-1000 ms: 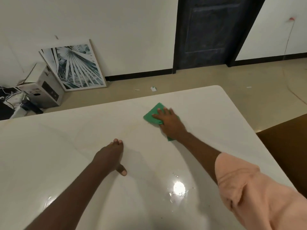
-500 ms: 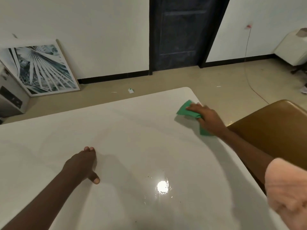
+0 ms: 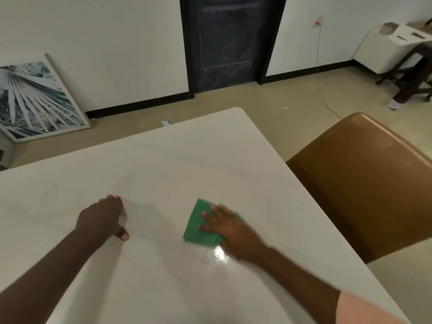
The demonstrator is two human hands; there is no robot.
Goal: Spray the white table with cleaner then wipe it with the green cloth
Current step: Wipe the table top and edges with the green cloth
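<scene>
The white table [image 3: 177, 160] fills the lower part of the view, glossy, with a bright light reflection near my right wrist. A folded green cloth [image 3: 195, 228] lies flat on it right of centre. My right hand [image 3: 230, 230] presses down on the cloth with fingers spread, covering its right half. My left hand [image 3: 102, 217] rests on the bare tabletop to the left, fingers curled together, thumb out, holding nothing. No spray bottle is in view.
A brown leather chair [image 3: 364, 183] stands against the table's right edge. A framed leaf picture [image 3: 35, 101] leans on the wall at far left. A dark door [image 3: 230, 40] is behind, and a white box on a dark stool [image 3: 395, 47] at far right.
My right hand has slid the green cloth from the far right edge of the table back toward me and to the left. My left hand has stayed planted on the table.
</scene>
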